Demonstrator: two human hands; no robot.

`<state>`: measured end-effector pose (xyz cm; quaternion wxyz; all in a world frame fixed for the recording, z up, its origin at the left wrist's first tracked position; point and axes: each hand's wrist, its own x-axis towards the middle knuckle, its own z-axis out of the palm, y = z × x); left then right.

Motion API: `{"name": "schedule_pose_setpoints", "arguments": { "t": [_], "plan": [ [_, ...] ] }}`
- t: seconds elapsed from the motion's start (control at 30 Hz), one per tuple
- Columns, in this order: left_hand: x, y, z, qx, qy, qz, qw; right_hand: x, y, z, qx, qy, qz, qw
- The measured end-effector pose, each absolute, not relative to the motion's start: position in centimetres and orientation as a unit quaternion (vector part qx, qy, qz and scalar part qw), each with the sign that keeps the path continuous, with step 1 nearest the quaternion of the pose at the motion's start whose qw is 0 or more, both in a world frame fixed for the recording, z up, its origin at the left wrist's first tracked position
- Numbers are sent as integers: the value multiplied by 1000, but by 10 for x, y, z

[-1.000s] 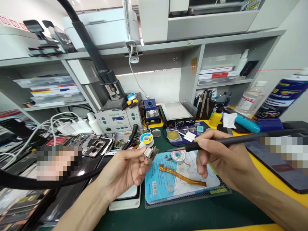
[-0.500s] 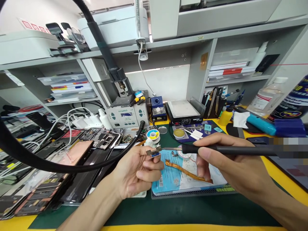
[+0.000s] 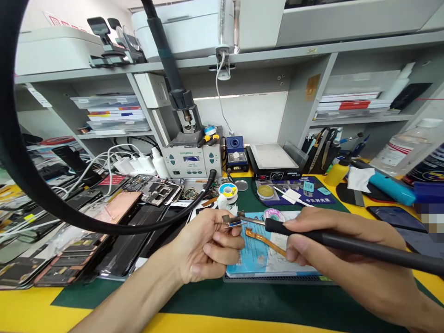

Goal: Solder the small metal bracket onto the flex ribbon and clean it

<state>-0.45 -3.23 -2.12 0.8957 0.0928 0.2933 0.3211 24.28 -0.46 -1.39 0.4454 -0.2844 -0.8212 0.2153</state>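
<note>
Between its thumb and fingers, my left hand (image 3: 210, 247) pinches a small electronic part (image 3: 234, 221) with dark flat pieces and a bit of blue. My right hand (image 3: 350, 254) grips a black-handled soldering iron (image 3: 333, 241) like a pen. The iron's metal tip points left and reaches the part; whether they touch cannot be told. Below the hands, an orange flex cable (image 3: 265, 240) lies on a blue and white packet (image 3: 249, 266), its right end hidden by my right hand. Behind it sits a pink-and-white wick spool (image 3: 274, 214).
A soldering station (image 3: 236, 159) and a hot plate (image 3: 274, 159) stand behind, beside a hot-air station (image 3: 192, 159). A black hose (image 3: 121, 227) loops in front on the left. Phone parts (image 3: 121, 252) crowd the left; a solder spool (image 3: 228, 190) and flux tin (image 3: 265, 191) sit mid-bench.
My left hand has turned the small part, and the soldering iron's tip has come from apart up to it. The view has swung left, shifting the bench rightward in the picture.
</note>
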Motion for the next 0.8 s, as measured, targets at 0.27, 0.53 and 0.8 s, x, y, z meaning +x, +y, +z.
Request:
{"name": "schedule_pose_setpoints", "arguments": {
  "t": [0.27, 0.53, 0.8],
  "plan": [
    [-2, -34, -20, 91, 337, 341, 873, 238, -12, -7, -209, -853, 88, 470],
    [0, -32, -18, 94, 365, 335, 864, 235, -12, -3, -195, -852, 106, 475],
    [-1, -34, -22, 109, 360, 336, 863, 233, -12, -1, -196, -848, 115, 479]
  ]
}}
